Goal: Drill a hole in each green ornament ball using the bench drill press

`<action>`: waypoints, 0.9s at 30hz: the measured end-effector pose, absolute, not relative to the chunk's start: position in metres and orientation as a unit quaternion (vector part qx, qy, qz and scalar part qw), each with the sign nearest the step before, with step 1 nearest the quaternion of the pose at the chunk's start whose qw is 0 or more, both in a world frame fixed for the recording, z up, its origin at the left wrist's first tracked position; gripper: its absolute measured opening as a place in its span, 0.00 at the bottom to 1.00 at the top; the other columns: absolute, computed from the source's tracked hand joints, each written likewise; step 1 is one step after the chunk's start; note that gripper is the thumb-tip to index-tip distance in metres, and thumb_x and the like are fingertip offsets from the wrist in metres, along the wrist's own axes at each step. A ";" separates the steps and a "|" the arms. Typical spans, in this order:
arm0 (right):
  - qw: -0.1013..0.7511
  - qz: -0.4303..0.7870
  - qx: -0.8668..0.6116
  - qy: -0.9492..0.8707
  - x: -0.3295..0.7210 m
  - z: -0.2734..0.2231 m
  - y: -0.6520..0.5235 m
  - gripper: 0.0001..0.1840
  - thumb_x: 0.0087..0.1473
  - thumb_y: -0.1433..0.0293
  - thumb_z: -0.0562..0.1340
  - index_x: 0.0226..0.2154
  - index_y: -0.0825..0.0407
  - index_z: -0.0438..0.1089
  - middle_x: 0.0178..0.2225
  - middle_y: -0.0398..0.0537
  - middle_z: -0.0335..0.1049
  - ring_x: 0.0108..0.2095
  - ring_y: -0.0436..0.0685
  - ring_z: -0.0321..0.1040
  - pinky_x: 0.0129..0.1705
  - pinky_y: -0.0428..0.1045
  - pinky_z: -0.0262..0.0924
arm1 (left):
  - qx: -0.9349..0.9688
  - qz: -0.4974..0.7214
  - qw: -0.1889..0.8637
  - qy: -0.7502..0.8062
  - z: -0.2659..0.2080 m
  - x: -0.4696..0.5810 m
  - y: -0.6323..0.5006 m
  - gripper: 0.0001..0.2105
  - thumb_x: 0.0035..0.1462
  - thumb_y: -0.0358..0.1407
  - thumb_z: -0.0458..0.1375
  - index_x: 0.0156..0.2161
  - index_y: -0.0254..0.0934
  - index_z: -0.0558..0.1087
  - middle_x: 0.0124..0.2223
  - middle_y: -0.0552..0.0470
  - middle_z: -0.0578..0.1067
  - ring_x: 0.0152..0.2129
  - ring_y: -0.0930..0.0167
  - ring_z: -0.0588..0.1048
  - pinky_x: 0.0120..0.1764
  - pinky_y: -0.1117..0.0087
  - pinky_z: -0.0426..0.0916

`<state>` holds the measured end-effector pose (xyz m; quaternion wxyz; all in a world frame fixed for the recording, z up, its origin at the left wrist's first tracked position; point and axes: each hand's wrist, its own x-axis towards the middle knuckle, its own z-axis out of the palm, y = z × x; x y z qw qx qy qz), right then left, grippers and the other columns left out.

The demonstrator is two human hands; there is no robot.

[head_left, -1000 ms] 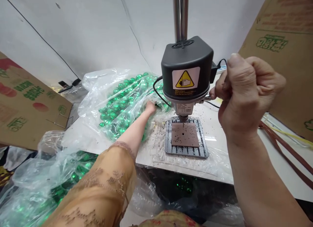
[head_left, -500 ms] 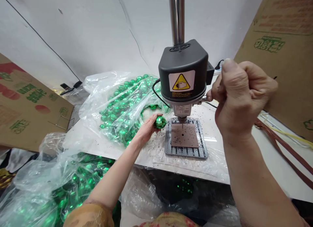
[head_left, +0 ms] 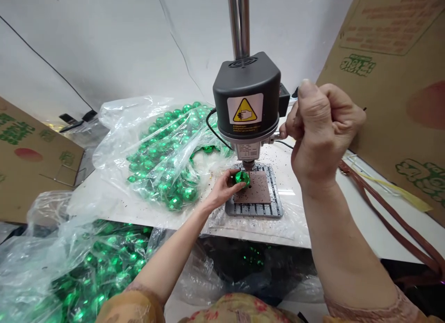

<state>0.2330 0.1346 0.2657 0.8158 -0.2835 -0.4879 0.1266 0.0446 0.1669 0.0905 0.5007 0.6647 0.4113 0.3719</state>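
Between the thumb and fingers of my left hand is a shiny green faceted ball, held over the brown board on the base plate. Just above it sits the chuck of a black bench drill press, which bears a yellow warning sticker. My right hand is closed in a fist around the feed lever at the drill's right side; most of the lever is hidden by the fingers. Dark shavings lie scattered over the slotted metal base.
Left of the drill, a clear plastic bag of many green balls lies on the white table. More green balls in plastic lie below its front edge. Cardboard boxes stand left and right. A brown strap crosses the right side.
My left hand has carried the green ball from beside the base to over the board, beneath the chuck. My right hand stays on the lever. The view has shifted slightly to the right.
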 end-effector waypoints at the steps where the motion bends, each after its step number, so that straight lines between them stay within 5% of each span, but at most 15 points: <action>1: 0.813 0.124 -0.289 -0.490 0.233 0.266 0.135 0.27 0.61 0.58 0.61 0.18 0.50 0.50 0.15 0.34 0.48 0.15 0.42 0.46 0.19 0.45 0.47 | 0.670 0.369 0.495 0.411 0.091 0.045 0.167 0.29 0.53 0.49 0.69 0.55 0.37 0.72 0.46 0.46 0.79 0.40 0.66 0.78 0.42 0.66 0.74; 8: 0.806 0.118 -0.304 -0.494 0.231 0.267 0.132 0.27 0.61 0.56 0.60 0.19 0.50 0.50 0.17 0.35 0.49 0.16 0.41 0.48 0.20 0.44 0.48 | 0.729 0.372 0.400 0.412 0.088 0.054 0.167 0.25 0.52 0.44 0.70 0.54 0.38 0.76 0.44 0.47 0.80 0.33 0.69 0.76 0.35 0.68 0.71; 12: 0.820 0.132 -0.270 -0.487 0.232 0.267 0.132 0.25 0.61 0.64 0.61 0.19 0.50 0.51 0.16 0.34 0.49 0.16 0.41 0.46 0.19 0.44 0.47 | 0.749 0.388 0.351 0.407 0.083 0.064 0.162 0.24 0.50 0.41 0.72 0.52 0.39 0.76 0.46 0.47 0.79 0.38 0.65 0.77 0.41 0.64 0.73; 16: 0.815 0.142 -0.271 -0.492 0.233 0.267 0.134 0.27 0.60 0.59 0.63 0.18 0.50 0.51 0.16 0.34 0.50 0.16 0.40 0.47 0.19 0.43 0.47 | 0.742 0.396 0.335 0.426 0.080 0.069 0.154 0.25 0.49 0.40 0.73 0.53 0.39 0.75 0.48 0.46 0.79 0.46 0.61 0.77 0.49 0.60 0.73; 27: 0.845 0.078 -0.236 -0.474 0.232 0.244 0.132 0.25 0.57 0.66 0.65 0.16 0.48 0.53 0.13 0.33 0.46 0.14 0.44 0.46 0.19 0.48 0.46 | 0.720 0.396 0.395 0.411 0.068 0.068 0.153 0.28 0.52 0.42 0.71 0.57 0.40 0.72 0.53 0.45 0.76 0.52 0.59 0.74 0.56 0.56 0.69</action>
